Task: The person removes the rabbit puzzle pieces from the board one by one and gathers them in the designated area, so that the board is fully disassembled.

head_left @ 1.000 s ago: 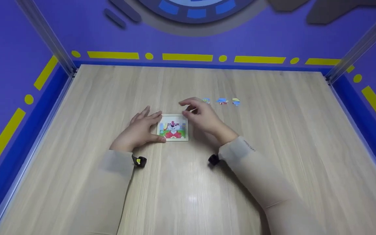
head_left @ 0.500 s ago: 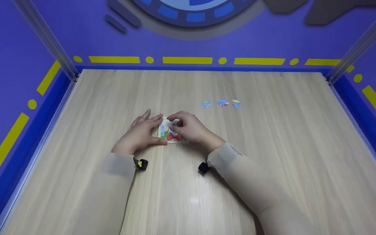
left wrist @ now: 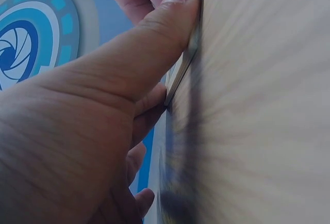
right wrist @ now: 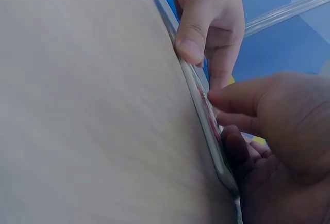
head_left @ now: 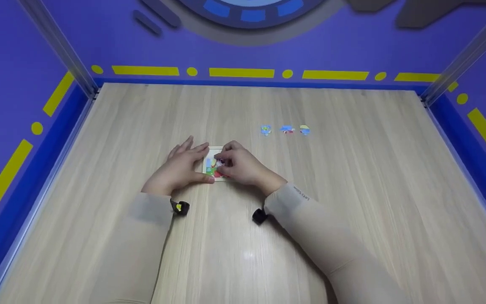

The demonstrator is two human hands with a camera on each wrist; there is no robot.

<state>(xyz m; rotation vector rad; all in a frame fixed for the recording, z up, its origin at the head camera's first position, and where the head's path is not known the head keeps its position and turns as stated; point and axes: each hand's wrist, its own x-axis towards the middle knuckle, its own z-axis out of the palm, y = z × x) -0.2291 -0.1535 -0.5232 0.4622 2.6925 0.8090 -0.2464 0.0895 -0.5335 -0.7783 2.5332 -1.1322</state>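
Note:
A small square puzzle board with a pale frame and a cartoon picture lies flat in the middle of the table. My left hand steadies it from the left side. Its thumb lies on the near corner and its index finger reaches the far corner, the other fingers spread. Over the picture, my right hand has bent fingers, with thumb and index finger touching the surface a little apart. The right wrist view shows these fingertips on the picture. Whether a piece is between them is hidden.
Behind and right of the board, three loose jigsaw pieces lie in a row: a blue-green piece, a blue-red piece and a yellow-blue piece. Blue walls enclose the wooden table at the back and sides.
My right hand has moved left and nearer, from the board's far right corner onto the picture, uncovering the leftmost loose piece. The left hand keeps its place on the board.

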